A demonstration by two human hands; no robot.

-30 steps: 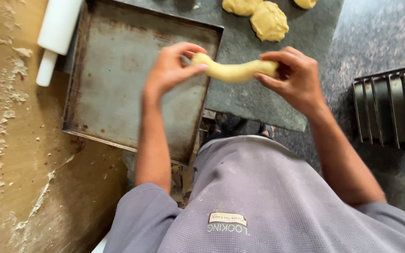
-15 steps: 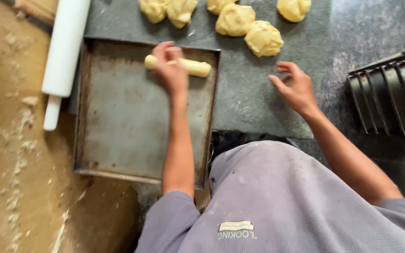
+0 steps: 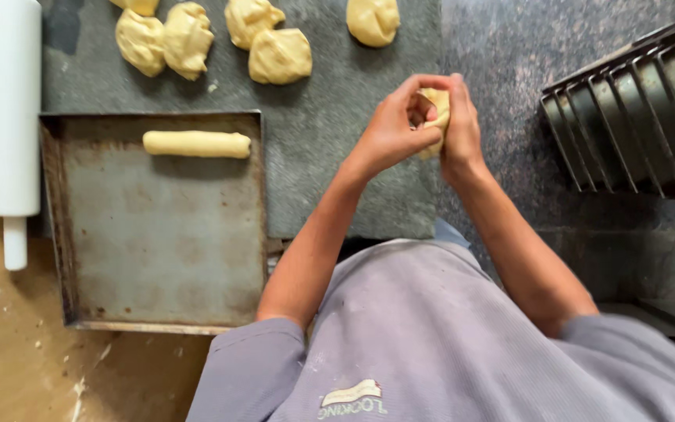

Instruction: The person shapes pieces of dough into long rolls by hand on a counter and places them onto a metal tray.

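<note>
Step in hand: we judged this to be shaping; a dough piece [image 3: 436, 117] sat pressed between both palms above the dark table [image 3: 337, 180].
Left hand [image 3: 394, 125]: its grip was closed around the dough from the near side.
Right hand [image 3: 459, 125]: its grip was clamped against the dough's far side.
Finished work: one rolled dough log [image 3: 196, 144] lay at the far end of the metal tray [image 3: 158, 312].
Stock: dough lumps [image 3: 279, 56] waited beyond the tray; a white rolling pin [image 3: 11, 109] lay to its left.
Next move: we judged it called for even palm pressure to lengthen the piece.
</note>
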